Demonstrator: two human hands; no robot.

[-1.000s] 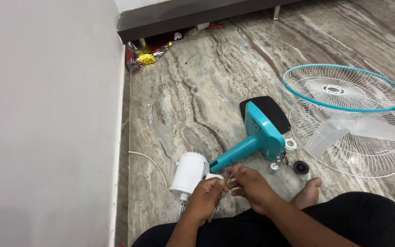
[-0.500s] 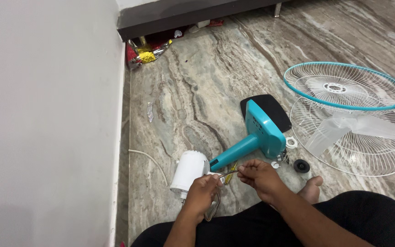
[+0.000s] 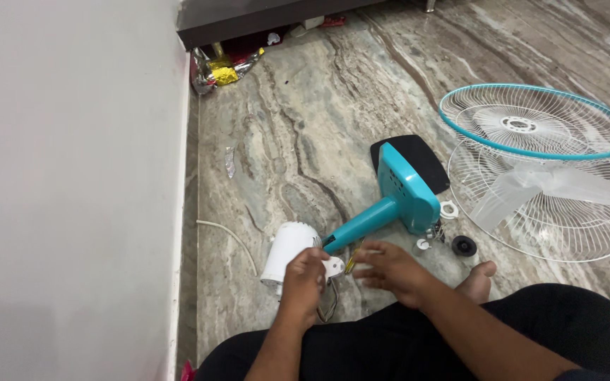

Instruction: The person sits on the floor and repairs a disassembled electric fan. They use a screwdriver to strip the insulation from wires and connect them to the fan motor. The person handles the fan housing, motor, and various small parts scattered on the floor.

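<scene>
The left hand (image 3: 303, 281) is gripping the white motor (image 3: 289, 252). The right hand (image 3: 390, 271) is hovering open beside it, holding nothing. Keeping the motor steady seems wise.

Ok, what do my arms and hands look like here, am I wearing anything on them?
Both forearms are bare, with no sleeves in view. The left hand and right hand wear no gloves, and no watch, ring or band shows on either wrist or on the fingers. Nothing is marked on them. Dark trousers cover the legs below.

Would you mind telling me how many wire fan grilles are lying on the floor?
2. The teal-rimmed grille lies tilted on top, at the right; the white grille lies flat beneath it, holding the clear blades.
</scene>
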